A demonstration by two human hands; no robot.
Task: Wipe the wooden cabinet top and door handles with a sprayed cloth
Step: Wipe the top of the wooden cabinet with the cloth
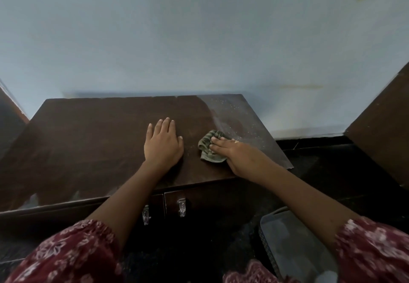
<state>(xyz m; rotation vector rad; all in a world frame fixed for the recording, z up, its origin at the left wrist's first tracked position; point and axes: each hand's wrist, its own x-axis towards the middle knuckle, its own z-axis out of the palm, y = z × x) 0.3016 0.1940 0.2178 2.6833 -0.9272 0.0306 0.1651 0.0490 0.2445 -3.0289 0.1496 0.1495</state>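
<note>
Head view: green cloth (209, 147), crumpled, lying right of centre on dark wooden cabinet top (93, 141), pressed down under right hand (234, 153) with fingers together over it; left hand (163, 142) flat, palm down, fingers slightly spread, just beside the cloth; pale dusty patch (234, 116) at top's right end; two metal door handles (182, 207) below front edge; grey tray (287, 240) on floor at right

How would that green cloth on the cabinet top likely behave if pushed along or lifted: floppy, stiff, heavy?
The green cloth lies bunched in folds under the right hand, so it is probably soft and floppy and would droop if lifted. It looks thin, so likely light. Pushed across the smooth cabinet top, it should slide rather than roll, though it may crumple further.
</note>
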